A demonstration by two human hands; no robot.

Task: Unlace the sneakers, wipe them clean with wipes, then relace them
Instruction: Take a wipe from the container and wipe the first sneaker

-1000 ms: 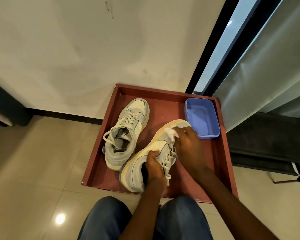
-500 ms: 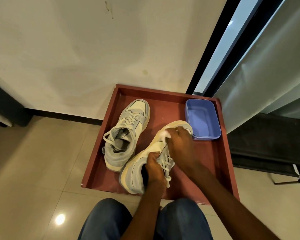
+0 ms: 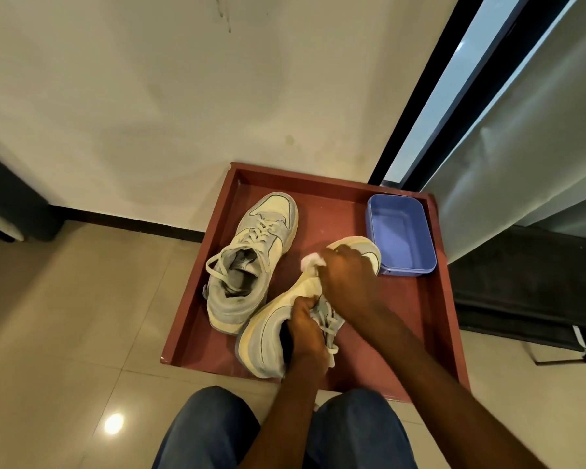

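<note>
Head view, read left to right. Far-left sneaker (image 3: 251, 262) lies flat in the red tray (image 3: 447, 333), toe toward the wall, laces threaded and loops slack; parked clear, likely waiting its turn. Beside it, nearer the person, the second sneaker (image 3: 268, 336) is tipped onto its side, toe pointing up-right toward the tub. Left hand (image 3: 307, 333) grips it at the collar, fingers curled into the opening with the thumb over the edge; judged purpose: bracing the shoe against rubbing force and turning the upper toward the wiping hand. Laces on this shoe also appear to be in the eyelets, ends trailing by the wrist. Right hand (image 3: 349, 282) is bunched over the forefoot, fingers curled tight on a white wipe (image 3: 313, 259), a wad showing at the knuckles; pressed to the upper. Blue tub (image 3: 400, 235) sits at the tray's far-right corner, just beyond the toe, within reach; contents not discernible.
</note>
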